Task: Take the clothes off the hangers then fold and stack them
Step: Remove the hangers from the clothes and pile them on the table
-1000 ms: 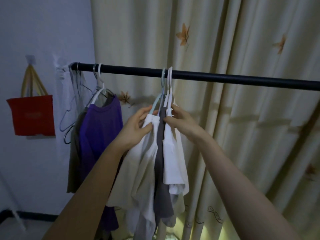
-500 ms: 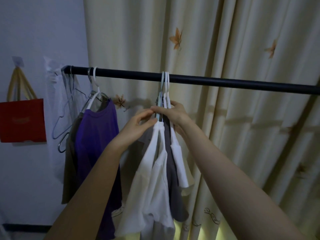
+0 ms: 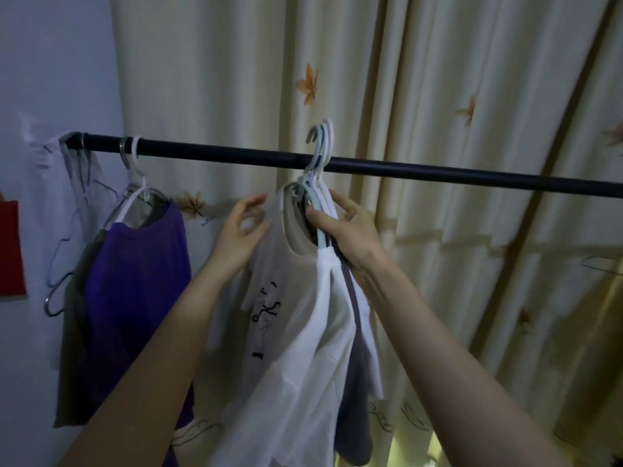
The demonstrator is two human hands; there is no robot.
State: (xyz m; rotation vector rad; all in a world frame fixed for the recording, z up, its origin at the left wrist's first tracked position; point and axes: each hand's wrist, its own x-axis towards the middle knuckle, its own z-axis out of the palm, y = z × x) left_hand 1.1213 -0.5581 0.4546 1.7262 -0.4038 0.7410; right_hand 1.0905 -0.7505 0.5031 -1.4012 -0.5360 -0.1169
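My right hand (image 3: 349, 235) grips a bunch of plastic hangers (image 3: 320, 153) by their necks; their hooks stand above the black rail (image 3: 438, 173), lifted off it. From them hang a beige printed T-shirt (image 3: 286, 281), a white shirt (image 3: 323, 348), a grey garment (image 3: 354, 399) and another white one. My left hand (image 3: 239, 234) is beside the beige shirt's shoulder, fingers spread and relaxed, holding nothing. Still on the rail at the left hang a purple T-shirt (image 3: 135, 291) and an olive-grey garment (image 3: 72, 348).
Cream curtains (image 3: 438, 96) with leaf prints hang behind the rail. Empty wire hangers (image 3: 57, 284) dangle at the rail's left end by the wall. A red bag (image 3: 10, 251) hangs on the wall at far left. Another wire hanger (image 3: 603, 264) shows at the right edge.
The bunch of hangers has been raised so the hooks are off the rail, held by my right hand. My left hand has let go and moved left with its fingers spread.
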